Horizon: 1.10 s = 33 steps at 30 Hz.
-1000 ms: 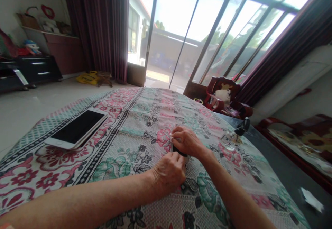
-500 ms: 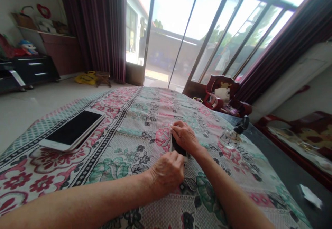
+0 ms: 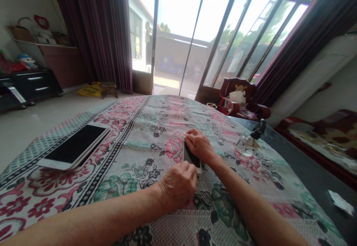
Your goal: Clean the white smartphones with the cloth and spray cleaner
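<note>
A white-framed smartphone (image 3: 193, 157) with a dark screen lies on the flowered tablecloth between my hands. My left hand (image 3: 180, 183) is closed at its lower left edge, the fingertips hidden behind the knuckles. Over the upper end of the phone bends my right hand (image 3: 200, 145), fingers curled together. A small white piece (image 3: 184, 136) shows at its fingertips, too small to name. To the left, a larger white device with a black screen (image 3: 76, 143) rests on top of another flat one, apart from both hands.
Flowered cloth (image 3: 150, 134) covers the table. A clear glass bottle with a black spray top (image 3: 249, 143) stands to the right. Crumpled white paper (image 3: 340, 202) lies on the dark surface at far right. Beyond are a carved red chair (image 3: 237, 97), purple curtains (image 3: 92, 34) and glass doors.
The view has shifted slightly, so the background sits a little differently. Both hands stay at the phone in nearly the same pose; slightly more of its lower corner shows.
</note>
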### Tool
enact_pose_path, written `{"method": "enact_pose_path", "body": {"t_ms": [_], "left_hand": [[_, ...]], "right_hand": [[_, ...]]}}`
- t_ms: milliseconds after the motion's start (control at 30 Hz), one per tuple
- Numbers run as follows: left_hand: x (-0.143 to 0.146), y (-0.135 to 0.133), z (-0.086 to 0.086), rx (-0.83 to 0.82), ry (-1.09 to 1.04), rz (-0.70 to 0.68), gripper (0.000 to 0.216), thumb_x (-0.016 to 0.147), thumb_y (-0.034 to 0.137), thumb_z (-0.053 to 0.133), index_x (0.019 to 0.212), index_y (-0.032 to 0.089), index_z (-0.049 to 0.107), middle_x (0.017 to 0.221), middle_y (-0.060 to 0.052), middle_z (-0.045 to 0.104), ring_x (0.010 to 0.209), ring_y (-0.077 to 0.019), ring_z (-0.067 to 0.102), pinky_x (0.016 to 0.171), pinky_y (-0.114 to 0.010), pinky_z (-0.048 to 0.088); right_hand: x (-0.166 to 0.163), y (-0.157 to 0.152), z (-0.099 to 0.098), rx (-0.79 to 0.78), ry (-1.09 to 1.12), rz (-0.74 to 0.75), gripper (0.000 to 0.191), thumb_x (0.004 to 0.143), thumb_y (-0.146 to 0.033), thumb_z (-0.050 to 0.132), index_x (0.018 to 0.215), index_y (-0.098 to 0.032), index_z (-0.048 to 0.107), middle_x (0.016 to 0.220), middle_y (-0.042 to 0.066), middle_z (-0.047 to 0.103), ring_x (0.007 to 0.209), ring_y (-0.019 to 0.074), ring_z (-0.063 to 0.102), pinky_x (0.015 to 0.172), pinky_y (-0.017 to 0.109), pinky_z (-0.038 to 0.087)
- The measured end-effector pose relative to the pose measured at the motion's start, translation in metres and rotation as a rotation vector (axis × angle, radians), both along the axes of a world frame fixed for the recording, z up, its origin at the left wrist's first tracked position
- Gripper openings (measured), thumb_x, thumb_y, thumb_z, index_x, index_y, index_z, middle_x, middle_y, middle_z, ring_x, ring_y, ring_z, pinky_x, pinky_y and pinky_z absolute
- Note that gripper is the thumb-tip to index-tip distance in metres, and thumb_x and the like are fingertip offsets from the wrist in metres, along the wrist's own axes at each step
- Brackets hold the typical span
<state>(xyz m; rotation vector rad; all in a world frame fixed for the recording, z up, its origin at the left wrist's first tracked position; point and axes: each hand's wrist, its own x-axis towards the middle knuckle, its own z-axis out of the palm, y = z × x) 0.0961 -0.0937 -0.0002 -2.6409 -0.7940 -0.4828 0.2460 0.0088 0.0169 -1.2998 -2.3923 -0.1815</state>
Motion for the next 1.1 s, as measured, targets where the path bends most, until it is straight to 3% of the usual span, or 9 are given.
{"method": "enact_pose_path", "body": {"t_ms": [167, 567, 900, 1100], "left_hand": [[-0.001, 0.004, -0.005, 0.021, -0.034, 0.012, 0.009, 0.086, 0.01, 0.049, 0.083, 0.013, 0.057, 0.077, -0.005, 0.056, 0.069, -0.0195, 0.054, 0.055, -0.031, 0.044], [-0.002, 0.004, -0.005, -0.004, -0.035, 0.04, 0.003, 0.086, 0.012, 0.054, 0.085, 0.015, 0.056, 0.079, -0.004, 0.057, 0.071, -0.0189, 0.055, 0.057, -0.03, 0.047], [-0.001, 0.006, -0.007, -0.008, -0.047, 0.021, 0.005, 0.085, 0.012, 0.053, 0.089, 0.014, 0.056, 0.079, -0.004, 0.055, 0.071, -0.0196, 0.055, 0.058, -0.031, 0.049], [-0.003, 0.005, -0.006, 0.004, -0.043, 0.014, 0.008, 0.086, 0.01, 0.051, 0.083, 0.016, 0.054, 0.079, -0.004, 0.055, 0.07, -0.0191, 0.055, 0.058, -0.03, 0.05]], "right_hand": [[0.004, 0.003, 0.003, -0.01, 0.007, 0.111, 0.025, 0.095, -0.026, 0.045, 0.092, -0.021, 0.069, 0.1, 0.006, 0.062, 0.093, 0.0166, 0.055, 0.089, 0.031, 0.04], [0.029, -0.008, -0.001, 0.009, 0.117, -0.102, 0.022, 0.091, -0.025, 0.048, 0.089, -0.021, 0.07, 0.097, 0.006, 0.063, 0.091, 0.0175, 0.057, 0.085, 0.03, 0.043], [-0.005, -0.007, 0.002, 0.018, -0.017, 0.039, 0.024, 0.094, -0.028, 0.046, 0.097, -0.023, 0.069, 0.107, 0.006, 0.062, 0.091, 0.0177, 0.054, 0.085, 0.033, 0.039], [0.006, -0.007, 0.002, -0.009, 0.039, -0.003, 0.022, 0.093, -0.025, 0.049, 0.092, -0.022, 0.07, 0.104, 0.005, 0.064, 0.093, 0.0162, 0.057, 0.087, 0.03, 0.04]]}}
